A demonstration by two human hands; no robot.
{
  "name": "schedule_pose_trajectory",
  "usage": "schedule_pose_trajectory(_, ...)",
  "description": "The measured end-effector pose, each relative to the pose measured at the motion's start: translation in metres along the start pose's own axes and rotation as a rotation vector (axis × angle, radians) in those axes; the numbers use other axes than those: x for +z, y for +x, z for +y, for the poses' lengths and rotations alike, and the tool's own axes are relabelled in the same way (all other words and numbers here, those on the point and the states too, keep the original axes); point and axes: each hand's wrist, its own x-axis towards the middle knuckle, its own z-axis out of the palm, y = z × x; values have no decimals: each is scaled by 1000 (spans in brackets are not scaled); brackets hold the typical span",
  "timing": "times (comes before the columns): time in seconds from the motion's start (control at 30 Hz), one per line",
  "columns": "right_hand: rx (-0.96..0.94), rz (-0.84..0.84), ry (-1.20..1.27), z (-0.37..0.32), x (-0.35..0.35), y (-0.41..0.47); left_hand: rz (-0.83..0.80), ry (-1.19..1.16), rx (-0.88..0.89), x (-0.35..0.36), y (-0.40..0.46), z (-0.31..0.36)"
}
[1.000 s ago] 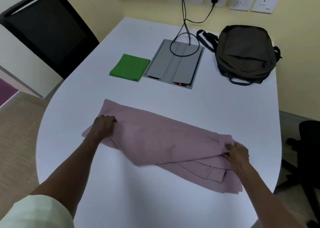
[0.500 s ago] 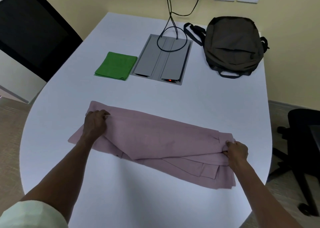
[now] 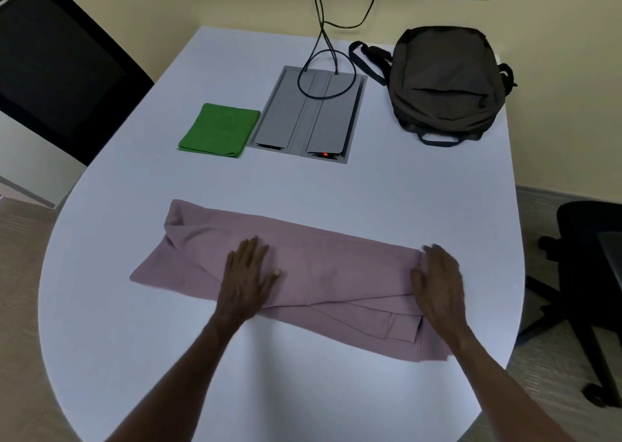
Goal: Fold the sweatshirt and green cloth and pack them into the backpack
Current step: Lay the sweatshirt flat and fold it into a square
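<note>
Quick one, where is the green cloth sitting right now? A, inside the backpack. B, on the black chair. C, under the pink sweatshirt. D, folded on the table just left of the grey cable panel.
D: the green cloth lies folded flat on the table, right beside the left edge of the grey cable panel, apart from the backpack and the pink sweatshirt.

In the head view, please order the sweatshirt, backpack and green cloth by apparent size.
1. sweatshirt, though it lies nearest the camera
2. backpack
3. green cloth

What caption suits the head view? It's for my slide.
Both hands, left and right, press flat on a half-folded pink sweatshirt; green cloth and backpack wait behind.
</note>
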Motion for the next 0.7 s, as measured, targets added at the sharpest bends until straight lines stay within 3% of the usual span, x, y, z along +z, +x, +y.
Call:
schedule_pose_trajectory(0.07, -129, -237, -149, -5, 10, -3, -116, 42, -41, 1, -7, 11)
schedule_pose_trajectory(0.13, -107, -440, -300, -1, 20, -7, -214, 61, -112, 0, -7, 11)
schedule_pose_trajectory(0.23, -46, -551, -382, 6, 28, -8, -340, 64, -188, -1, -3, 1)
schedule_pose_trajectory(0.37, -4, -641, -340, 2, 25, 1, -388, 75, -210, -4, 2, 3)
schedule_pose_trajectory(0.43, 7, -586, -205, 4, 21, 1, -399, 83, -208, -7, 3, 4)
schedule_pose_trajectory(0.5, 56, -359, -27, 10, 13, -4, -414, 92, -196, -10, 4, 5)
schedule_pose_trajectory(0.6, 281, -95, 103, 20, 1, -13, -382, 127, -185, -13, 3, 12)
schedule_pose_trajectory(0.7, 517, -100, 108, 23, -6, -17, -355, 106, -118, -15, 1, 32)
